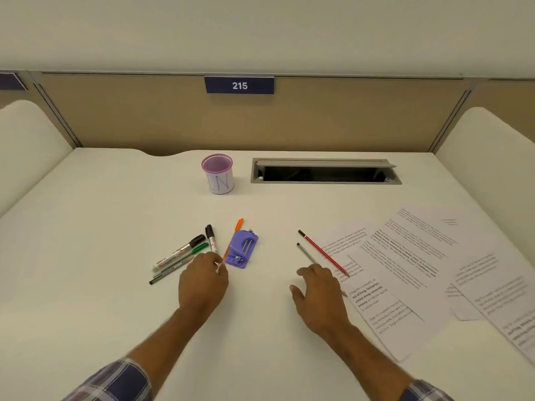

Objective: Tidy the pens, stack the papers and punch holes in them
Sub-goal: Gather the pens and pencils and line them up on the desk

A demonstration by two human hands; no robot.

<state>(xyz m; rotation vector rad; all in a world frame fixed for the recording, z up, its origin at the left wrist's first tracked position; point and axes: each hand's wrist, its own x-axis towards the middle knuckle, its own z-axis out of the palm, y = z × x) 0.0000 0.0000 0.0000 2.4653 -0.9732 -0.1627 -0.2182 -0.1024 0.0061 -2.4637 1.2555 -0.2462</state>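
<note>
Several pens lie loose at the middle left of the white desk [115, 227]: a black-capped marker [181, 251], a second black marker [211, 238], a green pen [188, 256] and an orange pen [234, 237]. My left hand [202, 282] pinches the near end of the orange pen, beside a purple hole punch [241, 248]. A red pencil [322, 253] and a grey pencil [307, 254] lie to the right. My right hand [318, 296] rests relaxed over the grey pencil's near part. Printed papers [405, 256] are spread loosely across the right. A pink-rimmed pen cup [217, 175] stands empty at the back.
An open grey cable hatch [325, 172] is set into the desk at the back right. A tan partition [144, 117] with a "215" sign [239, 85] closes the far side. White side panels [29, 134] flank the desk.
</note>
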